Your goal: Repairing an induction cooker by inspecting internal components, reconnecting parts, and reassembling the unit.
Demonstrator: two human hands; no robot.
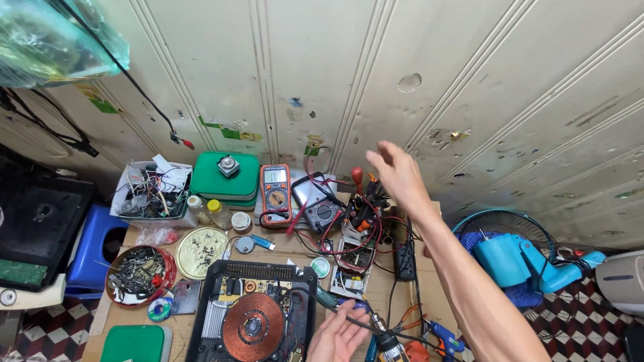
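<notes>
Setting: low wooden table (282, 247) against a pale grooved panel wall (469, 74), checkered tile floor below.

Far left: blue plastic stool (97, 245) beside the table; white tray of tangled wires (149, 191); red bowl of small metal parts (139, 273); solder reel (159, 310); round brass-coloured lid (201, 251).

Left of centre: green boxes, stacked (225, 179); two small bottles (208, 211) just in front of them; orange multimeter (276, 194); dark analogue meter (322, 213) with red leads.

Centre front: opened induction cooker (251, 312), black casing, copper coil (253, 326) exposed. This is the piece under repair, directly before me.

My left hand (339, 335): low at the front edge, just right of the cooker, fingers curled loosely around a thin dark lead that runs to a metal-tipped tool (384, 334); a light hold, not a clamp.

Centre right: bare circuit boards (352, 261); black power strip (405, 253); cluster of tools with a red-handled screwdriver (357, 179) upright.

My right hand (396, 171): raised over that cluster, fingers spread, holding nothing.

Right: blue glue gun (444, 338); blue fan (516, 258) on the floor.

Step, as I judge it: fetching a tool while the lead is kept ready. Next move calls for lowering the right hand onto one handle without snagging the red wires.
</notes>
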